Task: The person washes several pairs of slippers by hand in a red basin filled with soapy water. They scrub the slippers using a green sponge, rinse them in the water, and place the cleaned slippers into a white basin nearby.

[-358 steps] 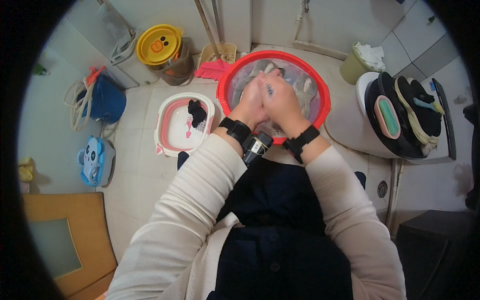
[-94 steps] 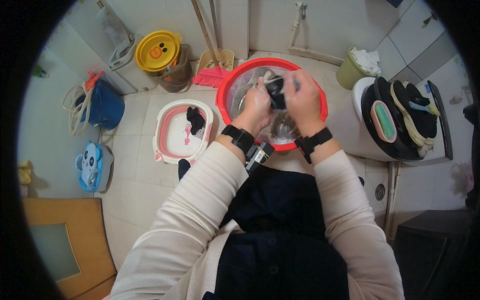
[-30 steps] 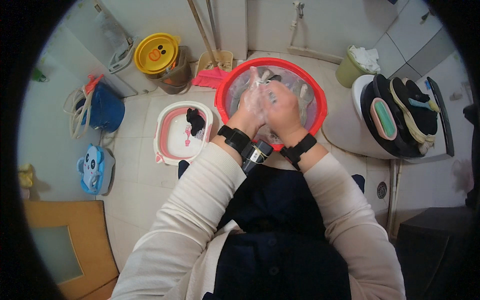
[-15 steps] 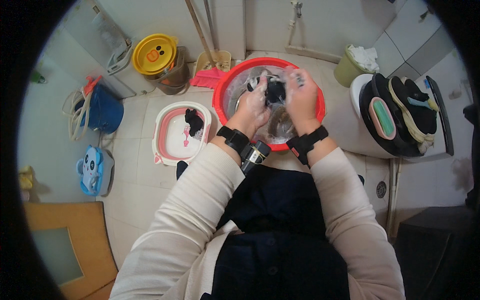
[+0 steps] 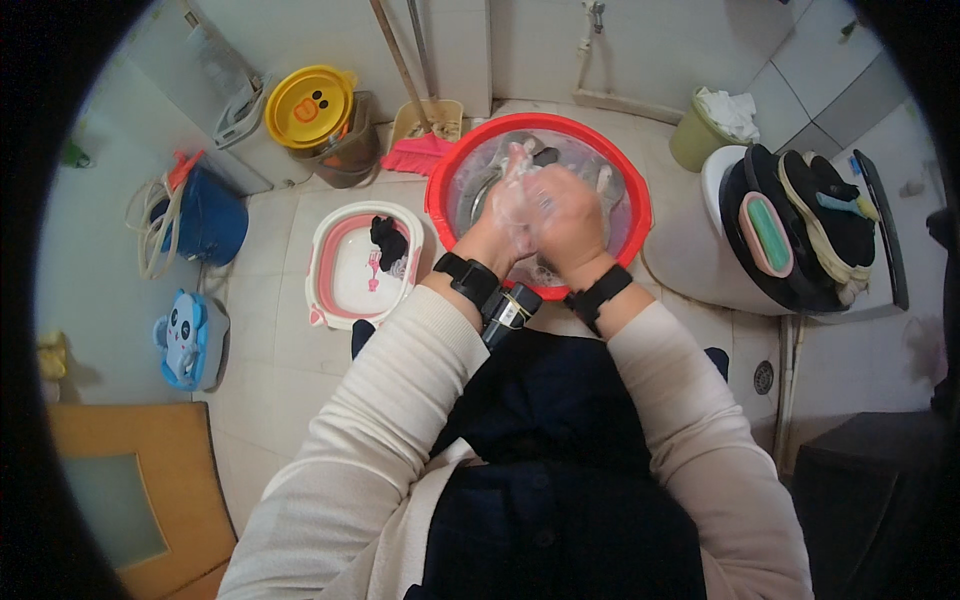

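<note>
Over a red basin (image 5: 437,180) with soapy water, my two hands press together, wet and covered in suds. My left hand (image 5: 512,215) is closed, thumb side up. My right hand (image 5: 568,215) is curled into a fist against it and slightly blurred. A dark cloth (image 5: 545,157), perhaps a sock, shows just beyond the fingers; the rest of what they grip is hidden. Grey wet fabric (image 5: 590,165) lies in the basin around them. To the left stands a pink and white folding basin (image 5: 340,290) holding a small black crumpled cloth (image 5: 387,243).
Behind are a bin with a yellow lid (image 5: 310,105), a pink broom (image 5: 420,153) and a green bin (image 5: 690,145). At left stand a blue bucket (image 5: 215,225) and a blue panda-faced tub (image 5: 185,340). Dark shoes (image 5: 820,220) and a soap box (image 5: 765,235) rest on the toilet at right.
My right hand has moved left and slightly down onto my left hand. The black and white cloth seen between them is now mostly covered.
</note>
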A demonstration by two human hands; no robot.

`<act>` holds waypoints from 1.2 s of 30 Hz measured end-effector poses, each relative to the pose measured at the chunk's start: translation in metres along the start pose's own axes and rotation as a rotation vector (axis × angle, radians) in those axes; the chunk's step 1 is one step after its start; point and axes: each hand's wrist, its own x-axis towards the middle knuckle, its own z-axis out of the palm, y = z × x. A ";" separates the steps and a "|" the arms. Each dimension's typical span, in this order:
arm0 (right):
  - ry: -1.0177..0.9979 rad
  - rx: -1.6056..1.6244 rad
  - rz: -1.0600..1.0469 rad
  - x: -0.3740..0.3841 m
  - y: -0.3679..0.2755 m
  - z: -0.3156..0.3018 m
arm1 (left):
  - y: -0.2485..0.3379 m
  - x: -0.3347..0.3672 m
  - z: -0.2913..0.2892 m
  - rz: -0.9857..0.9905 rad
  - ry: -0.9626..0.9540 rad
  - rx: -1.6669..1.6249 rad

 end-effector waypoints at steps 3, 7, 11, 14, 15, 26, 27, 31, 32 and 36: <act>-0.050 0.003 -0.059 0.001 -0.005 0.001 | 0.009 -0.002 -0.004 -0.048 -0.215 -0.057; 0.026 0.025 0.280 0.016 0.009 -0.007 | -0.013 -0.011 0.027 -0.069 0.128 0.080; 0.056 -0.031 0.122 0.008 0.003 -0.004 | -0.008 -0.024 0.045 -0.033 0.258 0.080; 0.003 -0.022 0.157 0.008 0.004 -0.004 | -0.001 -0.026 0.045 -0.062 0.183 0.047; -0.004 -0.033 0.232 0.008 0.005 -0.005 | -0.001 -0.026 0.044 -0.071 0.145 0.093; -0.130 0.485 0.512 0.012 0.018 -0.005 | -0.004 -0.029 0.051 0.075 0.079 0.163; -0.188 0.516 0.511 0.011 0.017 -0.004 | -0.004 -0.030 0.051 0.079 0.052 0.106; -0.257 0.604 0.603 0.012 0.015 -0.001 | -0.004 -0.031 0.053 0.144 0.039 0.023; -0.270 0.627 0.630 0.012 0.017 0.000 | -0.003 -0.031 0.053 0.156 0.031 0.002; -0.185 0.627 0.508 0.013 0.023 0.006 | 0.002 -0.027 0.048 0.149 0.078 -0.089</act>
